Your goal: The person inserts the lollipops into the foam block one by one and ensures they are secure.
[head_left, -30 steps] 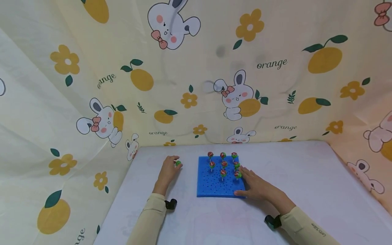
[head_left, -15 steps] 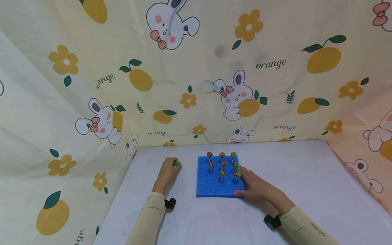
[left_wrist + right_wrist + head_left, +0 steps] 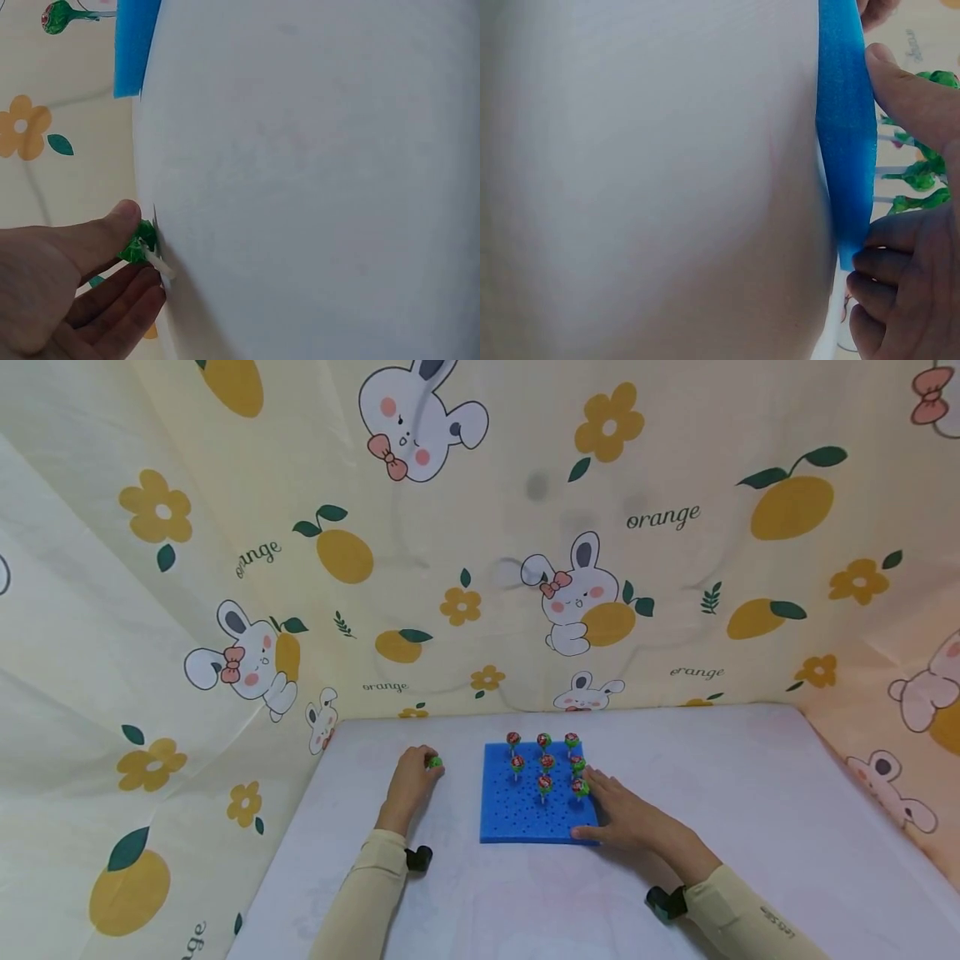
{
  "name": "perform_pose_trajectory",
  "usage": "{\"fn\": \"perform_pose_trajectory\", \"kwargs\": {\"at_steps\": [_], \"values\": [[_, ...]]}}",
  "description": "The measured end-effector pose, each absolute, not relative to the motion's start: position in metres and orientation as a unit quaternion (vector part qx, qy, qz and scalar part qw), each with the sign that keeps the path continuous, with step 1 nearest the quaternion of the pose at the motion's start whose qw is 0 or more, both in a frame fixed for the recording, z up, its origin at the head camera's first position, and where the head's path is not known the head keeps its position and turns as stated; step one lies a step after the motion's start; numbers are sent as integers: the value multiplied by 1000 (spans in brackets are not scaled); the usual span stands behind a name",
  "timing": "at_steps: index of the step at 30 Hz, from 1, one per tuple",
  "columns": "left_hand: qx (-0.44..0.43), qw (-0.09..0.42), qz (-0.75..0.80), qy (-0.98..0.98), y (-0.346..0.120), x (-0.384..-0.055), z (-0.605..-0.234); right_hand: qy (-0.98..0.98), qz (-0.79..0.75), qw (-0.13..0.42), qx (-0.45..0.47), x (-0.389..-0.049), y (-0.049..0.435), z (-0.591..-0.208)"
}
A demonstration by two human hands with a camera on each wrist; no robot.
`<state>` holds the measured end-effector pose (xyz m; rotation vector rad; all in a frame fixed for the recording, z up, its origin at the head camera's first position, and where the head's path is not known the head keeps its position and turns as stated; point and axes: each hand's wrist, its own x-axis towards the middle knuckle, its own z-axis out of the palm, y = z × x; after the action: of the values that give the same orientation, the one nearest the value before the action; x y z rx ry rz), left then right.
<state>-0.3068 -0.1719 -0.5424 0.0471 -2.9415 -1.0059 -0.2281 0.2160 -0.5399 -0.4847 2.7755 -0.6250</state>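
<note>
In the head view my left hand (image 3: 408, 783) is left of the blue foam board, low over the white table. Its thumb and fingers pinch a lollipop (image 3: 139, 244) in a green wrapper, whose short white stick points down towards the table in the left wrist view. My right hand (image 3: 628, 814) lies spread along the right edge of the blue foam board (image 3: 510, 818), thumb at the near corner. In the right wrist view its thumb (image 3: 904, 94) rests on the board's top. Several red and green lollipops (image 3: 547, 762) stand upright in the board's holes, towards its back and right.
The white table (image 3: 480, 902) extends around the board on all sides. Behind and beside it hangs a cream curtain (image 3: 465, 510) printed with rabbits, oranges and flowers. Small black cameras (image 3: 418, 859) are worn on both wrists.
My left hand has shifted very slightly, its fingers closing further round the lollipop. The right hand and the board stay in place; the whole head view has moved a little.
</note>
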Motion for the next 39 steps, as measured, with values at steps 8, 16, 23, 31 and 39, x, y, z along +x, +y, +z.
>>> {"fn": "perform_pose_trajectory", "kwargs": {"at_steps": [8,16,23,31,39], "values": [[10,23,-314,-949,-171,-305,-542,953,-219,121,-172,-226,216,-539],[5,24,-312,-950,-173,-303,-544,952,-219,123,-173,-227,216,-538],[7,23,-332,-943,-171,-299,-538,954,-214,126,-168,-229,217,-542],[-34,52,-337,-939,-167,-292,-525,955,-209,133,-161,-229,216,-539],[-57,67,-343,-935,-158,-283,-514,954,-216,124,-166,-226,214,-537]]}}
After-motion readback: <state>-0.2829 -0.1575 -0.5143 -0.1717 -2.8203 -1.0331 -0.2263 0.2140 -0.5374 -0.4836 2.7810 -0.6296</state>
